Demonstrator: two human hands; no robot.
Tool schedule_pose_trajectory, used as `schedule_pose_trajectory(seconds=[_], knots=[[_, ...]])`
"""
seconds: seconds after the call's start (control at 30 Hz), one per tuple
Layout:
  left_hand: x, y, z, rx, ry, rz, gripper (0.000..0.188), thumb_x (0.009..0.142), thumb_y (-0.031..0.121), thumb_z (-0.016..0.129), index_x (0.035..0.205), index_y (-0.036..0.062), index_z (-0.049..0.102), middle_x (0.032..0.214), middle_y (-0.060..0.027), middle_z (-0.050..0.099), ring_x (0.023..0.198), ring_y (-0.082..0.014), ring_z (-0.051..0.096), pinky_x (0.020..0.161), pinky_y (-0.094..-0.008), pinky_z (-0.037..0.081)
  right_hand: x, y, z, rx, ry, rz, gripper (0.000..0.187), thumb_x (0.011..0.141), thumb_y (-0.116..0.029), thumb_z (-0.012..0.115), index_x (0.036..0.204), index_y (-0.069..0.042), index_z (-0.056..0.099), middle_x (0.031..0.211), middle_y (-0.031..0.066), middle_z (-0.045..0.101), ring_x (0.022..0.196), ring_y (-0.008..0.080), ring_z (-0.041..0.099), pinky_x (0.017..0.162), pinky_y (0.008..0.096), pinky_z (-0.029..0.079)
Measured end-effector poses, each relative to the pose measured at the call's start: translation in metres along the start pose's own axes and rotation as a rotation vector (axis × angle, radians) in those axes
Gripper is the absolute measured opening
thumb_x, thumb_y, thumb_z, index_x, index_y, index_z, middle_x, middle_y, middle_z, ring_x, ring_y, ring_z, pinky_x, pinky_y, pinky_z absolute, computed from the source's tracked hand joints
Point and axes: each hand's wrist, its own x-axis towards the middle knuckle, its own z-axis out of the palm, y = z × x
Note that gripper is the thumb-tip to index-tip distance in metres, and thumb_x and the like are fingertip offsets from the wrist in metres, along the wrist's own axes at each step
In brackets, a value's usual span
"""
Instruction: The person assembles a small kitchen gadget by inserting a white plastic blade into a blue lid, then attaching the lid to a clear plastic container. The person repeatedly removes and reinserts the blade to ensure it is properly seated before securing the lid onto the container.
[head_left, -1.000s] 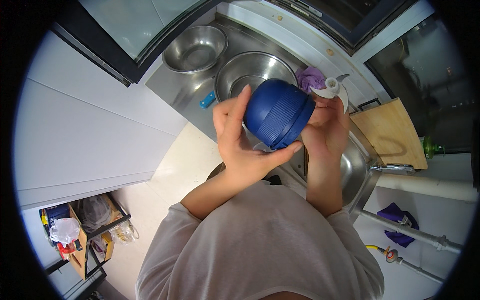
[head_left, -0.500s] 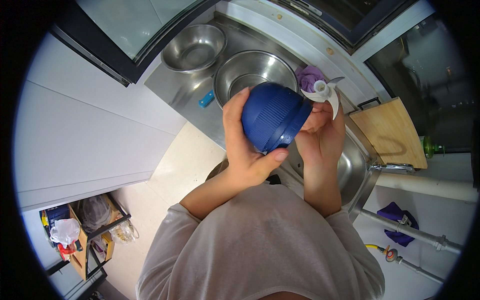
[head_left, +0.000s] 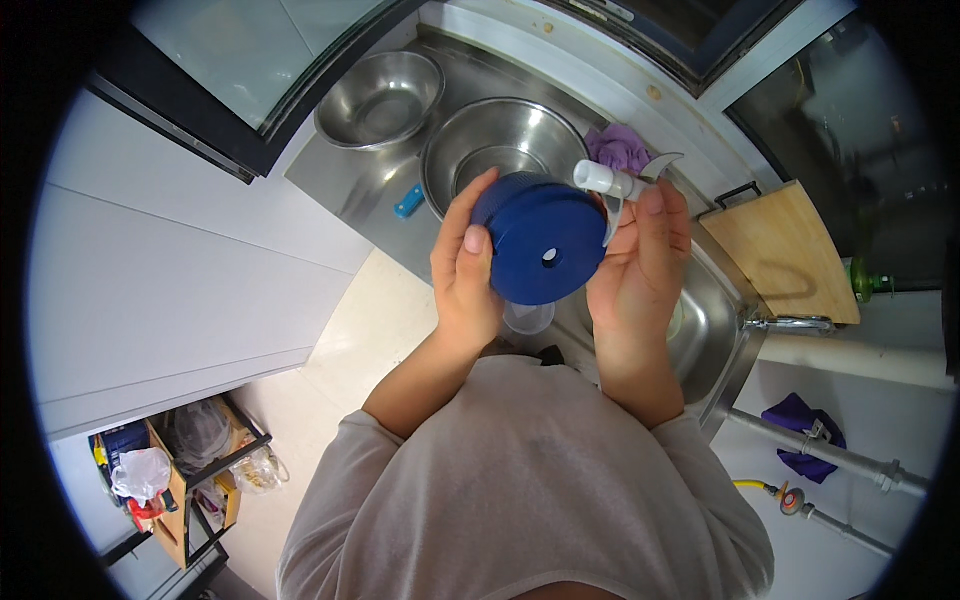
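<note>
My left hand (head_left: 466, 270) grips a round, ribbed blue chopper lid (head_left: 550, 262) by its left side. The lid is tipped so that its flat face with a small central hole shows. Close to its right edge, my right hand (head_left: 640, 255) pinches a chopper blade (head_left: 608, 181) with a white shaft and curved blades. The free end of the shaft points left, just above the lid, and the two appear apart. A clear round container (head_left: 529, 316) is partly visible below the lid; the rest is hidden.
Two steel bowls (head_left: 380, 98) (head_left: 505, 112) stand on the steel counter (head_left: 375, 195), with a blue-handled tool (head_left: 409, 201) beside them. A purple cloth (head_left: 618, 150) lies behind my right hand. The sink (head_left: 705, 330) and wooden cutting board (head_left: 782, 255) are at right.
My left hand has turned the lid from its domed side to its flat, holed face. My right hand has swung the blade round, so its shaft now points left.
</note>
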Motion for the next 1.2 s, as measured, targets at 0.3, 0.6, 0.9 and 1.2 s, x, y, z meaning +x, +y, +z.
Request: schedule_pose_trajectory(seconds=[0.3, 0.6, 0.9, 1.2], knots=[[0.002, 0.014, 0.009, -0.066, 0.012, -0.238, 0.070, 0.092, 0.055, 0.034, 0.133, -0.0021, 0.035, 0.126, -0.0172, 0.048, 0.116, -0.0245, 0.049, 0.098, -0.0354, 0.039, 0.003, 0.002, 0.007, -0.133, 0.034, -0.063, 0.014, 0.086, -0.006, 0.061, 0.100, -0.003, 0.059, 0.096, 0.0108, 0.064, 0.078, 0.0124, 0.059, 0.074, 0.0258, 0.049], [-0.005, 0.033, 0.001, -0.012, -0.302, -0.051, 0.081, 0.077, 0.008, 0.053, 0.144, 0.0020, 0.008, 0.134, -0.0172, 0.035, 0.123, -0.0255, 0.039, 0.102, -0.0347, 0.031, 0.011, -0.008, -0.002, 0.021, 0.143, 0.083, 0.008, 0.088, -0.011, 0.059, 0.095, -0.007, 0.061, 0.087, 0.0057, 0.065, 0.077, 0.0135, 0.062, 0.066, 0.0253, 0.053], [-0.006, 0.049, 0.000, 0.065, -0.318, -0.071, 0.082, 0.077, 0.007, 0.066, 0.143, 0.0025, 0.018, 0.132, -0.0148, 0.038, 0.123, -0.0234, 0.040, 0.102, -0.0350, 0.032, 0.016, -0.012, 0.003, 0.099, 0.144, 0.162, 0.015, 0.091, -0.016, 0.055, 0.101, -0.006, 0.059, 0.092, 0.0100, 0.065, 0.083, 0.0177, 0.064, 0.074, 0.0296, 0.054], [-0.009, 0.042, -0.002, 0.145, -0.317, -0.014, 0.082, 0.078, 0.014, 0.069, 0.142, 0.0017, 0.019, 0.133, -0.0145, 0.038, 0.123, -0.0236, 0.040, 0.102, -0.0326, 0.030, 0.015, -0.015, 0.003, 0.056, 0.062, 0.139, 0.015, 0.089, -0.011, 0.057, 0.103, -0.005, 0.059, 0.093, 0.0101, 0.065, 0.081, 0.0166, 0.063, 0.071, 0.0275, 0.053]])
